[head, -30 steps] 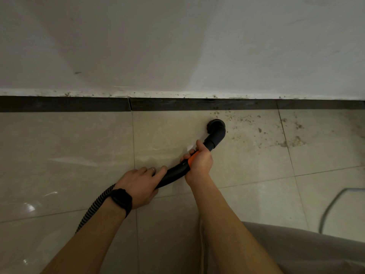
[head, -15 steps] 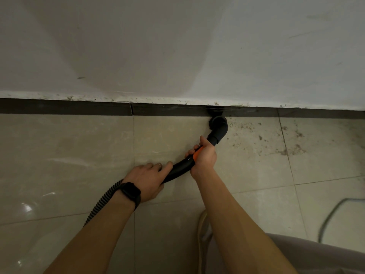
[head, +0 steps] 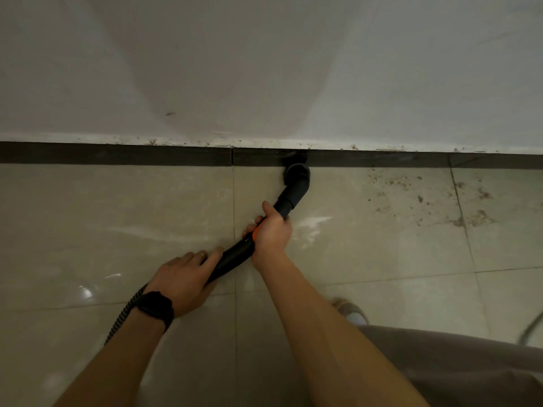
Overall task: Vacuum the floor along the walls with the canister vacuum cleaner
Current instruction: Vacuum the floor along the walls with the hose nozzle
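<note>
the vacuum's black nozzle sits on the floor tile with its mouth pushed right up to the dark baseboard, just right of the baseboard joint. behind it the curved black tube runs back and left to the ribbed hose, which passes under the left wrist; the canister itself is out of view. right hand is wrapped around the tube at the orange band, thumb on top pointing toward the nozzle — left hand holds the tube lower down, fingers closed over it, black watch on that wrist. hands are apart, both clamped on the same tube. brown dirt specks are scattered on the tile right of the nozzle, well apart from it. to do this step well, it is probably best to hold the nozzle mouth flat on the tile and tight to the baseboard, then slide it slowly right into the dirt — right hand steering, left hand feeding hose slack so nothing tugs the nozzle off the wall line. a grey cord at the far right might snag.
</note>
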Demonstrator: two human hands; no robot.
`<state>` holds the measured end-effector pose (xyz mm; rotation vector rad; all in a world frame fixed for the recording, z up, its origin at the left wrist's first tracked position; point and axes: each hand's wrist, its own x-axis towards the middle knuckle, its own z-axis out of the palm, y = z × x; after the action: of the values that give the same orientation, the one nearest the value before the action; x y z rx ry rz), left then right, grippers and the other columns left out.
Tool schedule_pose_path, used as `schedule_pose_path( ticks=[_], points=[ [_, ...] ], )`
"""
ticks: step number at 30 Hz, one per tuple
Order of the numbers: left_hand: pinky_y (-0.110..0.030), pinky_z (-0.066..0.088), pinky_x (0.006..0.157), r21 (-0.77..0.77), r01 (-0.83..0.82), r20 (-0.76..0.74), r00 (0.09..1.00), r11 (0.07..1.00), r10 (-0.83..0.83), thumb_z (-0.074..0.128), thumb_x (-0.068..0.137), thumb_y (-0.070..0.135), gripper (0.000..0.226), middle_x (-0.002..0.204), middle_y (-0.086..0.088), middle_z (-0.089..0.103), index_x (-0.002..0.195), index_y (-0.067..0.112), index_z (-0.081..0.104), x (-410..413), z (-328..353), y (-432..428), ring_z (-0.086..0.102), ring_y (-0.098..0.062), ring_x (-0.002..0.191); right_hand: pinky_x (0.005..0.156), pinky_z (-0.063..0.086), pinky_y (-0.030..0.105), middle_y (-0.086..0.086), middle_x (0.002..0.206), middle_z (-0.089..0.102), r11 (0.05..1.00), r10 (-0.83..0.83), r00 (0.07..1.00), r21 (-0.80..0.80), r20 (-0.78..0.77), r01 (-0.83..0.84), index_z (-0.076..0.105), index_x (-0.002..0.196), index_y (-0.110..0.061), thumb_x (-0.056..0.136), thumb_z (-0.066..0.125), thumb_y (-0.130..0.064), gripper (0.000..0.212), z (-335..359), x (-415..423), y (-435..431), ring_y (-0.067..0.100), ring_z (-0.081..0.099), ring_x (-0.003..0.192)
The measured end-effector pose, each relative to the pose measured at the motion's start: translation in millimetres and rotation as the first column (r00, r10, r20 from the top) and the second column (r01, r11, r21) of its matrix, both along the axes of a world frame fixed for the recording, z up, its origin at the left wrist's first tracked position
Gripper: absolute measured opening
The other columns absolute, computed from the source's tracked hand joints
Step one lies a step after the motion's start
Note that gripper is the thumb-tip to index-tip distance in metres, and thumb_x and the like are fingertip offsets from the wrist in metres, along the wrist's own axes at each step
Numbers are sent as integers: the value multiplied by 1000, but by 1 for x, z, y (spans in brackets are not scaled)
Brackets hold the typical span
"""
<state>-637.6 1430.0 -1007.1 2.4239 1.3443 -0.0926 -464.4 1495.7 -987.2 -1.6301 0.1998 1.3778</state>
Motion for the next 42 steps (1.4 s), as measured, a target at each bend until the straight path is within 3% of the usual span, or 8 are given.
schedule_pose_path(
  ticks=[6,8,12,14,17,22,32,42],
  points=[
    [-23,39,42,-56,-82,-13,997,995,81,76,76,40,66,81,1,62,126,24,37,-30,5,-17,59,-21,60,50,47,30,4,68,54,999,32,999,-15,0,-32,60,112,-14,93,67,-19,21,0,-33,-9,17,47,45],
    [-24,37,45,-78,-33,-9,999,996,33,70,80,42,63,86,2,62,127,27,31,-23,9,-19,60,-20,65,48,46,29,4,65,52,1000,-12,1000,-29,10,12,59,110,-12,94,66,-17,18,1,-22,-16,17,46,44],
    [-31,42,69,-154,150,-56,986,977,-160,44,96,47,55,121,3,52,138,34,10,20,15,-17,57,-21,100,41,41,25,2,57,45,982,-173,984,-67,50,176,54,101,-9,96,63,-14,12,0,25,-46,16,40,39],
    [-33,44,74,-174,226,-71,968,959,-241,40,98,45,54,127,0,50,141,33,8,50,18,-15,55,-23,106,40,41,26,1,54,46,963,-245,966,-96,87,252,57,100,-8,96,64,-15,10,2,55,-60,16,42,36],
    [-37,46,77,-178,312,-43,945,933,-325,42,98,40,53,126,-4,51,144,30,16,90,21,-13,54,-26,106,43,42,29,0,53,48,927,-337,929,-120,153,356,65,103,-8,97,62,-14,8,8,94,-76,15,43,36],
    [-39,48,76,-167,398,-35,912,902,-409,43,98,37,52,126,-6,53,142,28,18,122,20,-14,56,-28,104,41,41,27,0,51,47,884,-424,889,-134,175,448,62,99,-9,95,63,-12,5,11,124,-90,16,41,36],
    [-38,45,73,-159,347,-78,929,924,-362,40,99,36,55,128,-6,52,146,25,14,145,22,-4,55,-28,106,47,40,29,-1,53,44,922,-375,922,-62,95,381,55,78,-16,97,60,-14,19,12,145,-68,16,40,41],
    [-33,39,68,-141,291,-69,950,946,-303,41,98,37,56,127,-3,52,145,25,13,145,20,9,56,-25,103,45,41,28,-1,56,45,951,-305,952,-34,22,306,49,76,-14,97,63,-16,25,12,146,-45,15,40,43]
  ],
)
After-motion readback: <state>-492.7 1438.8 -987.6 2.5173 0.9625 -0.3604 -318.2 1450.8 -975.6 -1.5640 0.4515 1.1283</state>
